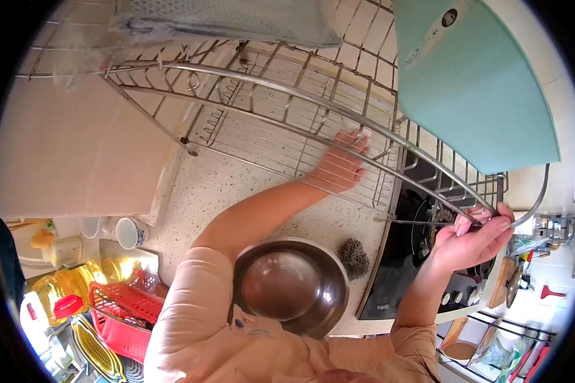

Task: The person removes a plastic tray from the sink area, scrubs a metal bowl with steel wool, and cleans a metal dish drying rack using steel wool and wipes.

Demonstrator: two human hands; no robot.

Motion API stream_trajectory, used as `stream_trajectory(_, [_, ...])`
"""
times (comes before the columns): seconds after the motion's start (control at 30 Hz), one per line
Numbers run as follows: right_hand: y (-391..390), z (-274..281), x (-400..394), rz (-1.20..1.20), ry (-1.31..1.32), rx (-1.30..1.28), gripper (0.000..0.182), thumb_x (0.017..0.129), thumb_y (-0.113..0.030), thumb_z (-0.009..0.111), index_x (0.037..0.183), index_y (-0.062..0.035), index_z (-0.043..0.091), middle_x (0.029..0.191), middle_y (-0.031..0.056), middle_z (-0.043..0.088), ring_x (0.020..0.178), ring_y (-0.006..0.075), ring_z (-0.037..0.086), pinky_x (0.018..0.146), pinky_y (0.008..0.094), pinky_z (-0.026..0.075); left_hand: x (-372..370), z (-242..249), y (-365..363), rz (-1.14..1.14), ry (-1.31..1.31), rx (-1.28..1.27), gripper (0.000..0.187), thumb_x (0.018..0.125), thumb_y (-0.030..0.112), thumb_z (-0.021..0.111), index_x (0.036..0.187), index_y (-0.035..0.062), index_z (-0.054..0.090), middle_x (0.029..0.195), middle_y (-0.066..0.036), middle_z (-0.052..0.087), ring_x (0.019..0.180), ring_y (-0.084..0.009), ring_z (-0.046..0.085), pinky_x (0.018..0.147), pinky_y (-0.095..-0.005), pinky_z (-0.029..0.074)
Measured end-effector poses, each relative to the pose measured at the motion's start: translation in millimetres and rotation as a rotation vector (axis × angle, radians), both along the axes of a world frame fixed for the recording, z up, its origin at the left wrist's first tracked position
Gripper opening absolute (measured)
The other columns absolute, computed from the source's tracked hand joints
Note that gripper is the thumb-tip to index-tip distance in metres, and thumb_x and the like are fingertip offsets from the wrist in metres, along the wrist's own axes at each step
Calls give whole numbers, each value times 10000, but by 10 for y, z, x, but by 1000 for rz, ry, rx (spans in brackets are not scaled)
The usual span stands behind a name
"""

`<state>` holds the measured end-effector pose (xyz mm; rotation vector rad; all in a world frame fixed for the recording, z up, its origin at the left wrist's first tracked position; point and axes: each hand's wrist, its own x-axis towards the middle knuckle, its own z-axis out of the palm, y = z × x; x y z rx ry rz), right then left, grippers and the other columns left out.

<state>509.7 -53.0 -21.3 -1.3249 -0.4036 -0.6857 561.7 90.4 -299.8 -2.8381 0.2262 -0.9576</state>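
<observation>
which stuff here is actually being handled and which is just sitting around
In hand:
wire dish rack, lifted over the counter
right hand, gripping the rack's corner
left hand, spread under the rack's mesh

Lying about:
steel bowl
steel scourer
gas hob
mint cutting board
red basket

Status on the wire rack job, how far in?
Done: little to show; wire rack looks bare on the counter. In hand: right hand grips its corner bar over the stove, left hand lies flat under the grid. Left: steel bowl and scourer sit untouched.
</observation>
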Motion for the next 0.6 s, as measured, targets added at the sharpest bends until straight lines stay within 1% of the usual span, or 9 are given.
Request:
stream_trajectory(0.07, [18, 59, -30, 20, -16, 2, 261, 936, -300, 478, 934, -39, 486, 586, -5, 438, 406, 39, 298, 354, 134, 276, 120, 2, 17, -28, -36, -36, 502, 799, 333, 521, 1193, 21, 508, 1365, -170, 375, 1295, -364, 286, 1047, -575, 168])
stream_trajectory(0.13, [61, 111, -31, -4, -11, 21, 235, 942, -276, 465, 915, -43, 480, 567, -9, 424, 396, 33, 272, 363, 136, 270, 47, 361, 53, -263, -12, -555, 506, 787, 326, 534, 1186, 16, 516, 1345, -171, 404, 1271, -363, 331, 1039, -575, 192])
stream_trajectory(0.17, [46, 110, -23, 8, -23, 17, 233, 943, -274, 463, 914, -43, 480, 568, -9, 425, 397, 33, 272, 364, 135, 270, 265, 20, 17, -199, -39, -614, 524, 785, 336, 539, 1205, 24, 509, 1362, -175, 381, 1270, -355, 332, 1026, -598, 192])
stream_trajectory(0.23, [10, 99, -7, 37, -43, 5, 229, 944, -273, 461, 911, -47, 479, 580, -4, 437, 403, 35, 299, 353, 133, 275, 125, 420, 208, 131, 88, -649, 537, 800, 356, 525, 1222, 27, 496, 1383, -192, 341, 1279, -357, 315, 1011, -620, 192])
stream_trajectory(0.3, [13, 102, -9, 43, -33, 3, 238, 945, -282, 459, 909, -48, 478, 586, 2, 444, 407, 37, 318, 340, 132, 268, 34, 478, 405, 353, 58, -608, 561, 820, 383, 499, 1250, 25, 466, 1399, -214, 299, 1288, -362, 294, 997, -645, 179])
stream_trajectory(0.37, [12, 107, -29, 62, -20, -7, 252, 943, -295, 461, 907, -47, 476, 589, 7, 449, 411, 39, 333, 330, 131, 261, 15, 275, 543, 462, -128, -500, 597, 846, 416, 461, 1290, 20, 420, 1411, -239, 255, 1297, -371, 271, 984, -673, 153])
stream_trajectory(0.47, [44, 125, -49, 47, -12, -34, 280, 934, -322, 474, 903, -44, 471, 590, 12, 450, 416, 41, 346, 318, 133, 249, -342, 335, 683, 504, -18, -373, 658, 870, 483, 370, 1343, 26, 343, 1433, -230, 211, 1318, -370, 224, 987, -684, 96])
stream_trajectory(0.5, [81, 135, -55, -7, -5, -45, 289, 930, -331, 480, 903, -44, 470, 590, 13, 447, 417, 42, 348, 316, 135, 247, -471, 338, 714, 581, 171, -286, 678, 871, 509, 340, 1351, 29, 332, 1443, -200, 213, 1323, -369, 214, 986, -688, 67])
stream_trajectory(0.6, [95, 106, -6, -62, -9, -8, 314, 915, -352, 506, 878, -41, 475, 584, 10, 422, 430, 44, 364, 320, 136, 240, -977, 370, 807, 431, 207, -336, 684, 864, 512, 362, 1337, 18, 352, 1451, -179, 209, 1326, -370, 209, 985, -686, 79])
